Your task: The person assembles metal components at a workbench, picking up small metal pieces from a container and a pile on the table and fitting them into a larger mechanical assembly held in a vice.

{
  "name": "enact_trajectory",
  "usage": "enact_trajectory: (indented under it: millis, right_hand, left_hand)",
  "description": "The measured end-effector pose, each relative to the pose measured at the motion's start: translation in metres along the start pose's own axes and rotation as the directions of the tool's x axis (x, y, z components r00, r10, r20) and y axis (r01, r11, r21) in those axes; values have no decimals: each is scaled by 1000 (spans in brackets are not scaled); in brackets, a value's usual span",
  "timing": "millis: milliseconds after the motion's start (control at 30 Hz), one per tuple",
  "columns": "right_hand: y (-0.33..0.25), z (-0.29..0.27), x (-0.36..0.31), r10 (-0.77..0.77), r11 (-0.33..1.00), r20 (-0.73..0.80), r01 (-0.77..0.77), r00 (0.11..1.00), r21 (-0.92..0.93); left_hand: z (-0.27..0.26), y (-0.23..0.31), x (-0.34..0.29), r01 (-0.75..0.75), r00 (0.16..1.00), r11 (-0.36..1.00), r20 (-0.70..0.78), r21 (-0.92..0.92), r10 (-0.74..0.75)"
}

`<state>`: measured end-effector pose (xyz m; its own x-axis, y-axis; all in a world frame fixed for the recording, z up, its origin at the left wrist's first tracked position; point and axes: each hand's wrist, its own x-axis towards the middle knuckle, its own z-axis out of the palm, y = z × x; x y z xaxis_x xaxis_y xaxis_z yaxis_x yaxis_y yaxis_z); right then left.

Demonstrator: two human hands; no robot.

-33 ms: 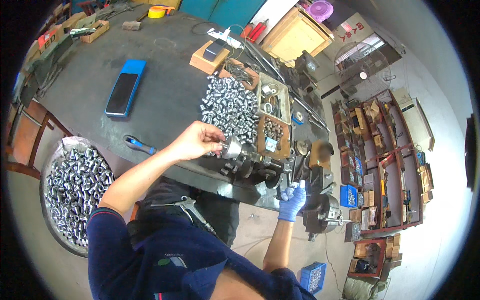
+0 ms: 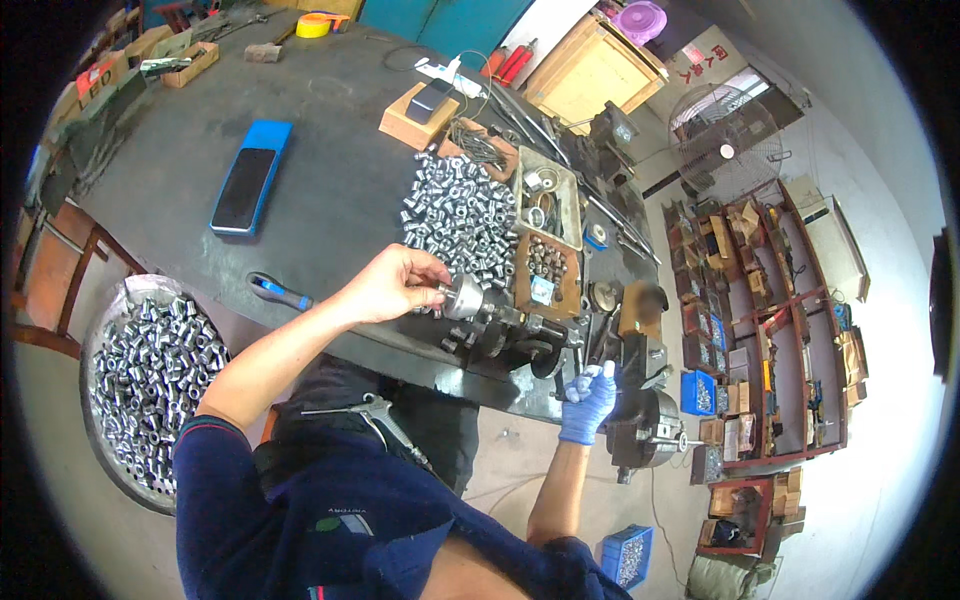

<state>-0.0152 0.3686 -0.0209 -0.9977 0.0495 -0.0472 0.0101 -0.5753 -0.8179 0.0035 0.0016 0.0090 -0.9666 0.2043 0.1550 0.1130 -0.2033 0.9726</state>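
My bare left hand is at the near edge of the bench, thumb and fingers pinched together at the face of a round metal chuck. Whatever small piece sits between the fingertips is hidden. The chuck belongs to a dark bench-mounted spindle device running off to the right. My right hand, in a blue-and-white glove, is closed beside the far right end of that device; what its fingers wrap round cannot be made out. Behind the chuck lies a large heap of short shiny metal sleeves.
A round perforated tray full of metal sleeves stands at lower left. On the bench lie a blue-cased phone, a blue-black handled tool and a parts box. An air blow gun lies across my lap. A vise-like machine stands right.
My right hand has shifted slightly to the right. My left hand stays at the chuck, nearly unmoved.
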Motion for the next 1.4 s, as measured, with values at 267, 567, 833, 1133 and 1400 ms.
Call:
enact_trajectory:
  millis: [267, 567, 833, 1133, 1400]
  right_hand:
    - [-32, 20, 70, 92, 926, 376, -218, 922, 309]
    - [50, -30, 129, 10, 998, -72, -5, 997, 62]
    - [31, -16, 36, 222, 973, 14, -222, 975, 56]
    - [23, -32, 30, 309, 943, -67, -296, 949, 154]
    - [61, -20, 108, 8, 989, -385, -64, 923, -133]
  left_hand:
    - [7, 13, -4, -182, 978, 866, -5, 466, 209]
    - [12, 7, -2, -110, 988, 944, -69, 312, 138]
    - [4, 1, -1, -33, 998, 985, -51, 168, 42]
    - [6, -2, 0, -59, 994, 986, -77, 158, 72]
    - [6, 4, 4, 78, 996, 996, -34, 36, -77]
